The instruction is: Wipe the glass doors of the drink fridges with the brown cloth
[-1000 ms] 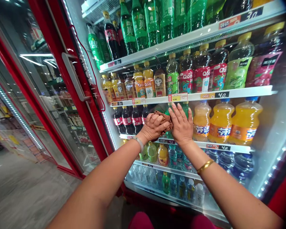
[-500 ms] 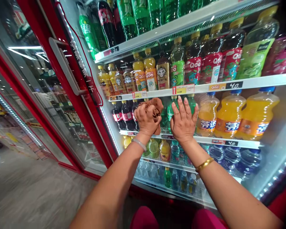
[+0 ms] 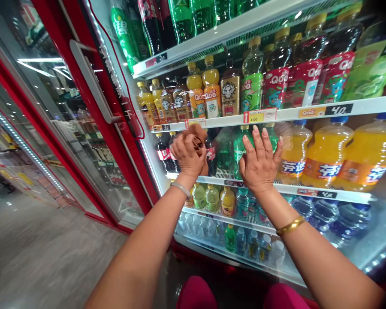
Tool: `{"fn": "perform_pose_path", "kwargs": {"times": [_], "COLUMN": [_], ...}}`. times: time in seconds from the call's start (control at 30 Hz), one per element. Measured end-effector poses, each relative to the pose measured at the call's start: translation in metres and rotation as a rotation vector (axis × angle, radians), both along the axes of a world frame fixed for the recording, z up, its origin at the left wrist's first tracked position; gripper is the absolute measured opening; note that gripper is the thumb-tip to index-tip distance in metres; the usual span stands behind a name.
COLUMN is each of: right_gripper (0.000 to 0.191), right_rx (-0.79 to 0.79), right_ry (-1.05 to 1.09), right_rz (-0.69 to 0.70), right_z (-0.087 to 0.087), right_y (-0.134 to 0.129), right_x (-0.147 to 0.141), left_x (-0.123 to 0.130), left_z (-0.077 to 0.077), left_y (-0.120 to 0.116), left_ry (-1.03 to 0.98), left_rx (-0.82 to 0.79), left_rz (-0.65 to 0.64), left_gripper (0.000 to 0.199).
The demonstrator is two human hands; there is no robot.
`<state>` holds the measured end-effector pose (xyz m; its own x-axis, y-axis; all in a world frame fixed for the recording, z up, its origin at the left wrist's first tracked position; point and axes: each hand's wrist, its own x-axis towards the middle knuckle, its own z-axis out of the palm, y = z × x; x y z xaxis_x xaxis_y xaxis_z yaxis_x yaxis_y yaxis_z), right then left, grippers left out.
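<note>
The cloth [image 3: 197, 131] is a crumpled brown wad in the left hand [image 3: 187, 152], against the glass [image 3: 221, 139] of the fridge, in front of the dark bottles [image 3: 163, 154]. Its longer way runs roughly upright, tilting a little: one loose fold pokes up above the knuckles, another hangs down on the right side of the hand. The left fingers are clamped on it and hide much of it. The right hand [image 3: 260, 165] lies flat on the glass, fingers straight, slightly apart and pointing up, holding nothing; it partly covers green bottles [image 3: 239, 148].

The glass stands between both hands and the shelves of drinks. A grey handle [image 3: 89, 83] slants along the red frame on the left, with a red cord [image 3: 128, 92] beside it. A pale bangle [image 3: 182, 189] circles the left wrist, a gold bangle [image 3: 291, 226] the right.

"Qoo" reads on several bottles [image 3: 278, 86], "Predator" on a brown bottle [image 3: 230, 92], and "芬达" on the orange bottles [image 3: 326, 165]. Shelf tags show 4.00 on a yellow tag [image 3: 256, 117], 4.0 on a black tag [image 3: 340, 110] and 4.8 on a lower tag [image 3: 327, 194].
</note>
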<state>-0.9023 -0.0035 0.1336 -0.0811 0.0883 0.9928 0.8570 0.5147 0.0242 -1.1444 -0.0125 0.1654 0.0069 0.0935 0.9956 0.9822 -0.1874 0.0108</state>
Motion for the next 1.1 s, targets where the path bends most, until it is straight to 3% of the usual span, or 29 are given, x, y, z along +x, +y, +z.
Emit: {"fn": "perform_pose_path", "kwargs": {"times": [0.1,0.17,0.23,0.3,0.37,0.43,0.53,0.63,0.73,0.8,0.9,1.0,1.1], "right_gripper": [0.072,0.071,0.070,0.067,0.064,0.064,0.067,0.066,0.065,0.065,0.063,0.068,0.071], "right_rx": [-0.004,-0.017,-0.028,-0.030,-0.017,0.004,0.019,0.047,0.053,0.050,0.055,0.075,0.107], "right_ry": [0.054,0.101,0.100,0.038,-0.005,-0.010,-0.004,-0.020,-0.041,-0.038,-0.036,-0.094,-0.319], "right_rz": [0.013,0.035,0.074,0.126,0.144,0.121,0.072,0.057,0.062,0.061,0.053,0.129,0.302], "right_z": [0.002,0.007,0.015,0.022,0.027,0.028,0.024,0.020,0.018,0.018,0.018,0.017,0.017], "right_y": [-0.004,-0.008,-0.011,-0.013,-0.013,-0.012,-0.010,-0.009,-0.009,-0.010,-0.012,-0.014,-0.016], "right_x": [-0.007,-0.021,-0.043,-0.068,-0.091,-0.106,-0.114,-0.111,-0.109,-0.108,-0.107,-0.110,-0.126], "left_x": [0.004,-0.006,-0.024,-0.044,-0.056,-0.058,-0.051,-0.057,-0.087,-0.107,-0.115,-0.096,-0.073], "left_z": [-0.025,-0.030,-0.022,-0.004,0.012,0.017,-0.001,-0.023,-0.021,-0.007,0.009,0.006,-0.004], "left_y": [-0.008,-0.015,-0.020,-0.022,-0.022,-0.020,-0.018,-0.020,-0.021,-0.020,-0.018,-0.021,-0.027], "left_ry": [0.206,0.394,0.540,0.588,0.496,0.279,0.103,0.399,0.708,0.618,0.176,-0.043,-0.102], "left_rx": [0.002,-0.012,-0.051,-0.119,-0.157,-0.117,-0.001,0.041,-0.061,-0.104,-0.037,0.014,-0.012], "left_rz": [-0.066,-0.135,-0.186,-0.189,-0.135,-0.028,0.068,-0.083,-0.271,-0.270,-0.076,0.067,0.081], "left_gripper": [0.041,0.032,0.027,0.026,0.029,0.038,0.047,0.039,0.035,0.031,0.037,0.046,0.044]}}
